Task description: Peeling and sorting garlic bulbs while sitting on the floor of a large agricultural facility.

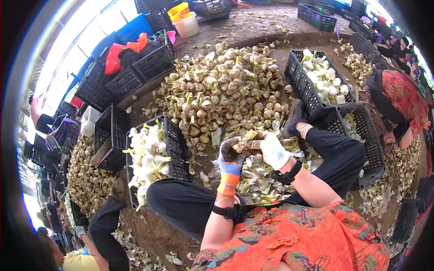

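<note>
My left hand (230, 155), in a dirty glove with a blue and orange cuff, holds a soil-brown garlic bulb (240, 146) over the lap. My right hand (271, 149), in a white glove with brown fingers, touches the same bulb from the right. Under both hands peeled garlic skins (261, 176) lie between the legs. Beyond the hands rises a big heap of unpeeled garlic bulbs (220, 88). At the left a black plastic crate (176, 149) is heaped with white peeled garlic (149, 152). Whether a blade is in either hand cannot be seen.
Another black crate (295, 73) of white garlic (325, 78) stands at the right, with a crate (373, 152) holding skins below it. Stacked crates (154, 62) and a white bucket (186, 27) are further back. People sit on both sides beside more garlic heaps (90, 176).
</note>
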`<state>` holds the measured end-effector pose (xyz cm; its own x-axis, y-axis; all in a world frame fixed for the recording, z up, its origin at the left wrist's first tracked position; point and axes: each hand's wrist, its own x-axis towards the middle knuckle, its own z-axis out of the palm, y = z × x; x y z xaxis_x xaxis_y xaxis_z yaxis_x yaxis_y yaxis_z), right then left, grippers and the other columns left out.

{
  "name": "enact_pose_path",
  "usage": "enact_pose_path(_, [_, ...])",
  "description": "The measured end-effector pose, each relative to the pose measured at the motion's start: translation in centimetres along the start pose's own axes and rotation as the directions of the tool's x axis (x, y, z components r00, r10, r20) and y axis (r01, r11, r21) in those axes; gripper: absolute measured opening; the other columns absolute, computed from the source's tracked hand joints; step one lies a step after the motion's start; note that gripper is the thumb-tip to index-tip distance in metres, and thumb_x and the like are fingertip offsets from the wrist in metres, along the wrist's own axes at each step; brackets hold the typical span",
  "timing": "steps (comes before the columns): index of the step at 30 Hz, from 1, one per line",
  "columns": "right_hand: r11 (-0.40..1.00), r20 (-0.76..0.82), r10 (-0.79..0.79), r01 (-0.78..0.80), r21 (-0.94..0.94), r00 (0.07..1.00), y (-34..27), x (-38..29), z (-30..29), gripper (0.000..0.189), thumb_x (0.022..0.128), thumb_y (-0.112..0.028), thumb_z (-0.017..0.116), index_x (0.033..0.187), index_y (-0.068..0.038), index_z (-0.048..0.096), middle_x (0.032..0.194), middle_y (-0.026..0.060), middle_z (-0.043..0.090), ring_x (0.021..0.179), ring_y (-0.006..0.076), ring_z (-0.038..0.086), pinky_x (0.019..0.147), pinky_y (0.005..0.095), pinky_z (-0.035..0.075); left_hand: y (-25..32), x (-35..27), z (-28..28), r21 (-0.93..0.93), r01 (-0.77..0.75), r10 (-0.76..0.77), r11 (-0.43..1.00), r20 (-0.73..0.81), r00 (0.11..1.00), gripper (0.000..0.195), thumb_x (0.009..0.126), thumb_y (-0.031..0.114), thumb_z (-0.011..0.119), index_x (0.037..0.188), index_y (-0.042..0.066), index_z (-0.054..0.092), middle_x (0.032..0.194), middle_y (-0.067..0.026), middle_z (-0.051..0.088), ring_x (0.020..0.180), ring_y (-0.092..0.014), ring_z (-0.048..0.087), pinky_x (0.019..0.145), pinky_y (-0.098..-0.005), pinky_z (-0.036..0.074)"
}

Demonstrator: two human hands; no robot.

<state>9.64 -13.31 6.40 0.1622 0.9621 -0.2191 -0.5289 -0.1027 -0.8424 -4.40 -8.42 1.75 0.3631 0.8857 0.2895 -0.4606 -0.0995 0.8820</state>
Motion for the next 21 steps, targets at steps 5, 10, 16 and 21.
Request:
enact_pose_path(5, [0.999,0.071,-0.038,0.04,-0.027,0.997,-0.2,0.6,-0.7,0.02,0.078,0.001,0.066,0.098,0.002,0.065,0.091,0.0077,0.068,0.08,0.0164,0.065,0.073,0.0303,0.053,0.0,-0.1,-0.1,-0.067,0.002,-0.001,0.998,0.015,1.0,0.052,0.072,-0.011,0.069,0.117,0.003,0.049,0.12,-0.0109,0.055,0.107,-0.02,0.055,0.094,-0.0335,0.046])
enact_pose_path(10, [0.999,0.108,0.043,-0.044,0.007,0.993,-0.7,0.4,-1.4,0.022,0.075,0.002,0.065,0.097,0.002,0.065,0.091,0.0077,0.068,0.081,0.0161,0.064,0.077,0.0299,0.052,0.0,-0.2,0.2,-0.005,0.027,-0.027,1.0,-0.002,1.0,0.053,0.072,-0.009,0.071,0.119,0.004,0.048,0.121,-0.0095,0.054,0.109,-0.019,0.053,0.094,-0.0322,0.045])
enact_pose_path(16, [0.645,0.17,-0.246,0.292,-0.706,0.954,-1.1,0.8,-2.2,0.019,0.077,-0.004,0.064,0.096,0.002,0.066,0.091,0.0071,0.068,0.081,0.0143,0.063,0.076,0.0273,0.049,0.3,0.0,0.6,-0.031,0.067,-0.067,0.997,0.012,0.998,0.054,0.075,-0.006,0.07,0.122,0.002,0.046,0.121,-0.0097,0.053,0.107,-0.018,0.054,0.094,-0.0303,0.044])
enact_pose_path(21, [0.722,0.21,-0.331,0.39,-0.572,0.92,-1.1,0.5,-2.8,0.026,0.075,-0.011,0.07,0.098,0.0,0.065,0.088,0.0125,0.068,0.079,0.0132,0.061,0.073,0.0286,0.047,0.5,0.2,1.4,-0.39,0.266,-0.288,0.881,0.002,0.958,0.062,0.076,-0.006,0.068,0.13,0.002,0.039,0.124,-0.0111,0.051,0.111,-0.019,0.052,0.096,-0.0309,0.044])
